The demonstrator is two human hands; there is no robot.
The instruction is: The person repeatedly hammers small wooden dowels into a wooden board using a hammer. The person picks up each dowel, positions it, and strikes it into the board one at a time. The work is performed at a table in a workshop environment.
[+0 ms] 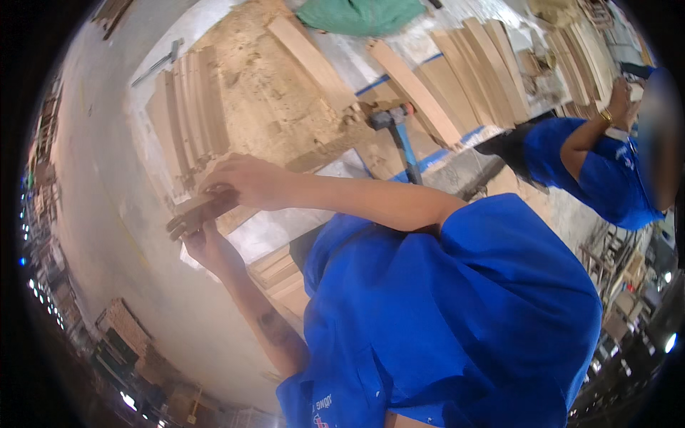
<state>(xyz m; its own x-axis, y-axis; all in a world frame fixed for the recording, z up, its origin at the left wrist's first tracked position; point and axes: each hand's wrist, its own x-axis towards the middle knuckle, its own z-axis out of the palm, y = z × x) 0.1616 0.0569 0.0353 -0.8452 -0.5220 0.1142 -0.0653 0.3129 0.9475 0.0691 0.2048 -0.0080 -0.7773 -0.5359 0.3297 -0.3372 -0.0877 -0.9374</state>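
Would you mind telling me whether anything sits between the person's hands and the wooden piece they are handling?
Nothing visible does. The right hand already rests on top of the wooden piece, and the left hand touches it from beneath. The stacked slats on the bench lie beyond it, not between.

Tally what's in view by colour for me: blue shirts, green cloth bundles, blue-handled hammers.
Blue shirts: 2, the wearer's own and the co-worker's
Green cloth bundles: 1
Blue-handled hammers: 1
Total: 4
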